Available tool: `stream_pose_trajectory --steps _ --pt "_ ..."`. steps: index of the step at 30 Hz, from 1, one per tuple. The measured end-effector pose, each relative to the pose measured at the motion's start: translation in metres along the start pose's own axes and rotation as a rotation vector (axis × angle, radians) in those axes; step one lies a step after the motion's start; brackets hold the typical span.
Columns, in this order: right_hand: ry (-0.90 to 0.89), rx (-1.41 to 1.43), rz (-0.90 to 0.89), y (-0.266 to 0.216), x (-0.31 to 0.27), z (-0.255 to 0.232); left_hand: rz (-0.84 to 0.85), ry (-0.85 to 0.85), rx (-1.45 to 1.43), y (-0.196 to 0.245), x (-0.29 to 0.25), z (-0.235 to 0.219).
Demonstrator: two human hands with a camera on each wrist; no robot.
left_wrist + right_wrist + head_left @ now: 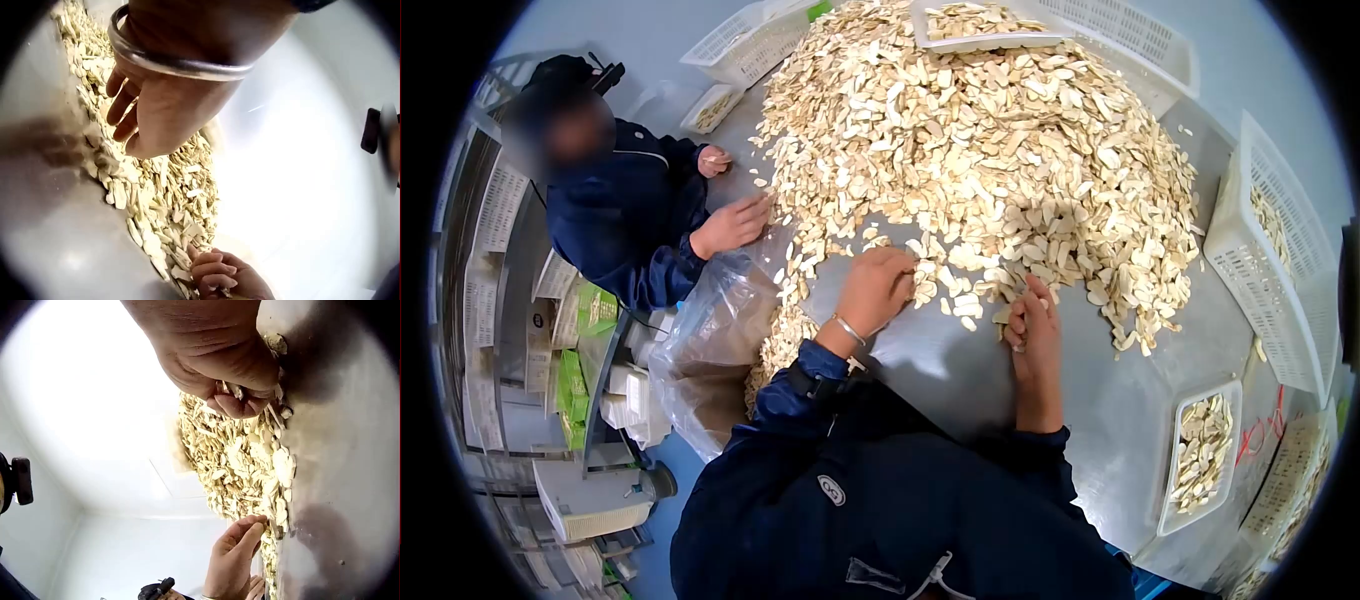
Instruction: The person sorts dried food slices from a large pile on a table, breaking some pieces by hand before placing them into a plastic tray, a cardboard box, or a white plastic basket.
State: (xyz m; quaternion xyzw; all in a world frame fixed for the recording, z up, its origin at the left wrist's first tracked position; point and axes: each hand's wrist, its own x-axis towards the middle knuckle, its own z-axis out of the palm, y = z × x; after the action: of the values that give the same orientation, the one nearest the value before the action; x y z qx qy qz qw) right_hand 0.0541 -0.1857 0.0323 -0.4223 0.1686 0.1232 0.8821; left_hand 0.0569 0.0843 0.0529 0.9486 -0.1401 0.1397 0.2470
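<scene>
A broad heap of pale, dried-looking slices (970,150) covers the far part of the metal table. At the heap's near edge, my left hand (877,290), with a silver bangle on its wrist, reaches down with loosely bent fingers. Its fingertips are right at the slices (144,187) in the left wrist view. To the right, my right hand (1033,325) has its fingers curled, the index finger pointing toward loose slices. Within those curled fingers a small pale slice (236,391) shows in the right wrist view, mostly hidden by the hand.
Another person (630,200) works at the left side of the heap. A clear plastic bag (710,350) hangs by the table's left edge. White baskets (1270,260) stand along the right and back. A white tray (1233,425) of slices lies at the right front.
</scene>
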Motion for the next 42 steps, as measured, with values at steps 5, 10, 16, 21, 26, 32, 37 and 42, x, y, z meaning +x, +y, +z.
stream_pose_trajectory --steps 5,10,16,21,26,32,37,42 --pt "-0.028 0.038 0.010 -0.001 0.000 -0.001 0.196 -0.025 -0.030 0.025 0.024 0.015" --pt "-0.036 0.043 0.026 0.000 0.000 -0.002 0.273 -0.108 0.031 0.024 0.033 0.028" --pt "-0.142 -0.057 0.047 0.006 -0.004 0.004 -0.226 -0.073 -0.386 0.042 0.028 0.022" --pt "-0.135 -0.050 0.164 -0.004 -0.018 0.027 -0.229 -0.210 -0.780 0.054 0.027 0.023" --pt "-0.134 0.030 0.056 0.009 -0.002 -0.001 -0.006 -0.089 -0.366 0.055 0.020 0.037" --pt "-0.154 0.057 0.072 0.001 -0.008 0.007 -0.027 -0.146 -0.165 0.070 0.008 0.044" --pt "-0.141 0.065 0.057 0.006 -0.005 0.004 -0.170 -0.153 -0.452 0.052 -0.001 0.058" --pt "-0.123 -0.063 0.062 0.008 -0.005 0.004 -0.437 -0.194 -0.960 0.041 -0.004 0.058"
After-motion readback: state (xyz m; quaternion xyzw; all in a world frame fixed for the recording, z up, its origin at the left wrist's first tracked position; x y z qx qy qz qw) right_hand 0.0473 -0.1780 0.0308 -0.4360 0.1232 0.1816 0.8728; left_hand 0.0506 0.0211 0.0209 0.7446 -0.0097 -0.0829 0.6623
